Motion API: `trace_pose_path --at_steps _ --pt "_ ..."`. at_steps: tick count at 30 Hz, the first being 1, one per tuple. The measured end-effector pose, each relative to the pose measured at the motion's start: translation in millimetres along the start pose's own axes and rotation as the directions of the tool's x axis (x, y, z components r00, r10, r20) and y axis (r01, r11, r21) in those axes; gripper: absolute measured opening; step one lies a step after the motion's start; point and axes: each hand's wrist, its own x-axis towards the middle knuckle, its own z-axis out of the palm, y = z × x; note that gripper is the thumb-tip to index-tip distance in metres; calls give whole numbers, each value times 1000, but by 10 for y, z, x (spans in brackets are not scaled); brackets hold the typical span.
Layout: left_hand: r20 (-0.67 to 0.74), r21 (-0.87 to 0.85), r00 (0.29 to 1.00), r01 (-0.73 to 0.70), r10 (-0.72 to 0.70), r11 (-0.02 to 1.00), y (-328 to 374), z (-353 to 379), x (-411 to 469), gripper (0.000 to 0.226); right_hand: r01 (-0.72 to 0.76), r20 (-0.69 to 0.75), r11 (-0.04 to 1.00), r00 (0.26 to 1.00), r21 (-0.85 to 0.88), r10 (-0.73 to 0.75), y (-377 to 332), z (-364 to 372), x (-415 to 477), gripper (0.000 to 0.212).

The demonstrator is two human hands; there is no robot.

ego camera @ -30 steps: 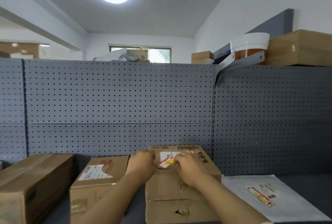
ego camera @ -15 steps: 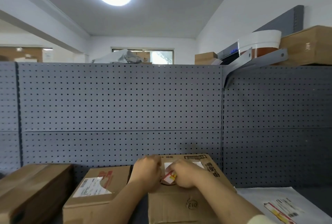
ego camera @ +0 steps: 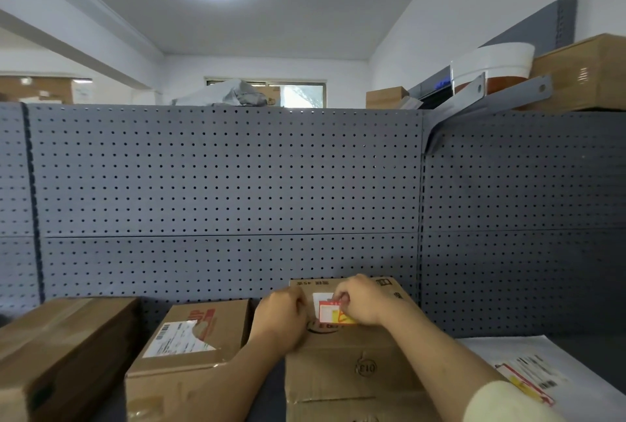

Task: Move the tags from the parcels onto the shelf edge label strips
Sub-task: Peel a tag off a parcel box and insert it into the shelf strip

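In the head view, the right hand [ego camera: 364,303] pinches the top edge of a red and yellow tag [ego camera: 333,313] between thumb and fingers, the tag standing partly lifted off the top of the middle box [ego camera: 352,357]. The left hand [ego camera: 279,318] lies curled against that box's top left edge, just beside the tag; whether it grips anything cannot be told. Left of the middle box sit two more boxes [ego camera: 189,343], right of it a white mailer [ego camera: 528,367], and behind it a grey pegboard [ego camera: 223,177].
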Motion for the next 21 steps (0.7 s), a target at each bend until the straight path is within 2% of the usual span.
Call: trace_pose_path --at_steps 5,10,13,15,21 --pt "38 -11 999 -29 29 1000 120 11 0 19 11 -116 999 993 46 -5 29 -84 -218 25" --pt "35 -15 999 0 1 1000 259 -10 -231 23 47 -215 993 976 105 -23 107 -166 -520 20" --pt "3 5 1000 3 -3 1000 443 -85 -422 24 70 -225 991 973 115 -42 132 -217 -765 18" --pt "-4 -8 1000 18 -18 1000 574 -134 -584 24 97 -223 977 973 189 -53 121 -218 -929 20" --pt "83 41 991 103 -106 994 798 -83 -1153 28 146 -151 952 983 271 -108 110 21 -1441 21"
